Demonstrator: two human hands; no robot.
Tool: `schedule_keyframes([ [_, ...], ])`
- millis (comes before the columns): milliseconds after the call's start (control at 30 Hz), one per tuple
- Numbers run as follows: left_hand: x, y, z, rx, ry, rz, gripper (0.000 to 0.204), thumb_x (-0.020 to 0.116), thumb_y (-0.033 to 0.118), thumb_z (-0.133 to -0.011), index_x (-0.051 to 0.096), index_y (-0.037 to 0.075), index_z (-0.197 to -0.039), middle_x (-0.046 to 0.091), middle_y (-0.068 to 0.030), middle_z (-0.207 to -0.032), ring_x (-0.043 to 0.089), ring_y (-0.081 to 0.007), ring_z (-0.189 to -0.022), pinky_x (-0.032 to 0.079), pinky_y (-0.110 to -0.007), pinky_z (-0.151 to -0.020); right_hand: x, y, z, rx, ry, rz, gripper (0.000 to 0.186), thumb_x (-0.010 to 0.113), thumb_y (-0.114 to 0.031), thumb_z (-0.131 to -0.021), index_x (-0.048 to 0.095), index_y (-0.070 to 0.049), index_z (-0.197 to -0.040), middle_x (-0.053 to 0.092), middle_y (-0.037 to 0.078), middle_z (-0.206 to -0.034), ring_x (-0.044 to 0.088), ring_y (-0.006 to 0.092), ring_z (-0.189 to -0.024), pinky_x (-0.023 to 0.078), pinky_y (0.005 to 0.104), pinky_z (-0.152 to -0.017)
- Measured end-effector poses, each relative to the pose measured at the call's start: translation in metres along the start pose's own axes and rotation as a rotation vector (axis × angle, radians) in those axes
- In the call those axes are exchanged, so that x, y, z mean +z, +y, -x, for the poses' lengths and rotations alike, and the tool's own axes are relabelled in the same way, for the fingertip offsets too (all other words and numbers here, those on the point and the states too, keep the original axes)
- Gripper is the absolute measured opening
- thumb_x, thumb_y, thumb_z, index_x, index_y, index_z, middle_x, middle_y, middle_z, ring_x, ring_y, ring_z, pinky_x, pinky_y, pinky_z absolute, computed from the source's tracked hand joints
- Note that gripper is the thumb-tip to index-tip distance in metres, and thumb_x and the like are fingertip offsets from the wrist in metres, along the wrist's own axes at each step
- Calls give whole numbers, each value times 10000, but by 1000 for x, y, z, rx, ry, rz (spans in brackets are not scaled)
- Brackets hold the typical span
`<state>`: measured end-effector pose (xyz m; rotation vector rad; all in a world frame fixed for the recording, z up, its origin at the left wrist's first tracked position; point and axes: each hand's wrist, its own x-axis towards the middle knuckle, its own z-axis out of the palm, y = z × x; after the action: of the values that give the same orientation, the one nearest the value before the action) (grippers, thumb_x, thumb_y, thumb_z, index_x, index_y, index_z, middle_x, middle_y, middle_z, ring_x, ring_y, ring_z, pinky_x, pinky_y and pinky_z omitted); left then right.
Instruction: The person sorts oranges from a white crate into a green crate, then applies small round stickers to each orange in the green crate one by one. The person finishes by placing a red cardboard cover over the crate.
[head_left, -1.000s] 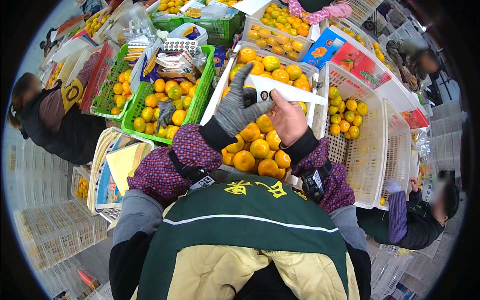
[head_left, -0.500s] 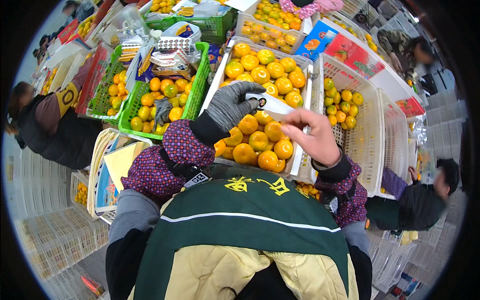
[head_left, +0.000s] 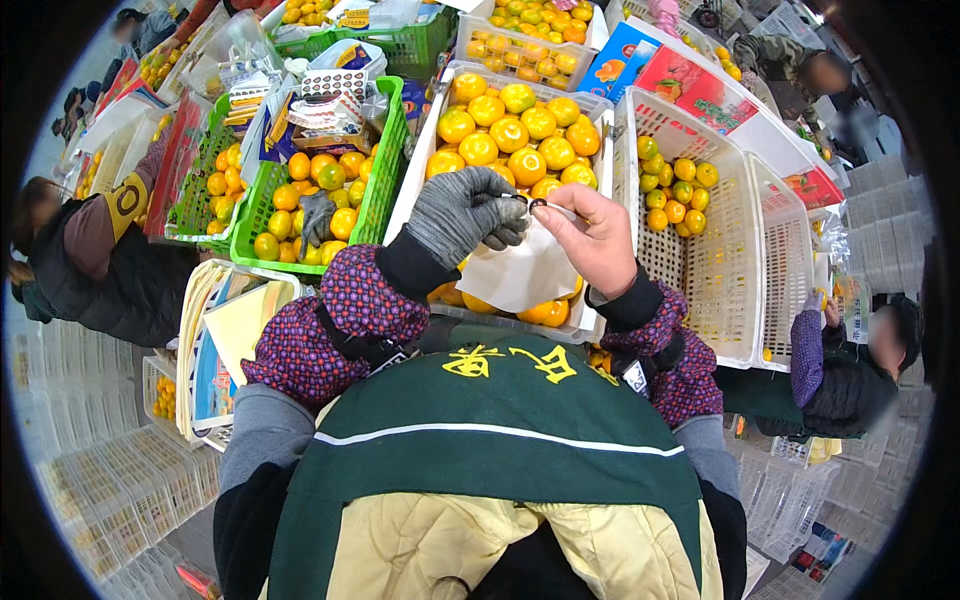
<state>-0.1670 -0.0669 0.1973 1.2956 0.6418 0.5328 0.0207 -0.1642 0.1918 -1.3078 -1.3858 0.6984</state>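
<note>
Between left hand (head_left: 465, 212) and right hand (head_left: 603, 238), white paper (head_left: 517, 272)

A fruit-packing floor, by the look of it: citrus fruit (head_left: 507, 135) fills the tub at upper centre, sheets of stickers (head_left: 335, 83) lie upper left, printed fruit cartons (head_left: 697, 90) upper right, stacked plastic crates (head_left: 130, 500) lower left, and co-workers (head_left: 95, 275) at both sides
</note>
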Motion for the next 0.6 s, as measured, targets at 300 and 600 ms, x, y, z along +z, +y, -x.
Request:
schedule_keyframes([
  [300,-3,-10,-4,-194,49,105,187,644,114,-963,629,-50,-1052,714,-153,-878,716,-212,-713,602,-307,-644,2,0,-2,-715,140,782,210,711,-31,-710,687,-64,-916,679,80,-1046,658,299,-959,523,375,-832],
  [600,4,-49,-6,-369,-6,68,235,625,170,-983,620,-41,-1086,715,-154,-904,724,-226,-751,612,-321,-666,10,23,16,-198,2,411,583,743,-42,-773,527,-75,-1314,694,66,-1018,639,276,-930,466,396,-829],
])
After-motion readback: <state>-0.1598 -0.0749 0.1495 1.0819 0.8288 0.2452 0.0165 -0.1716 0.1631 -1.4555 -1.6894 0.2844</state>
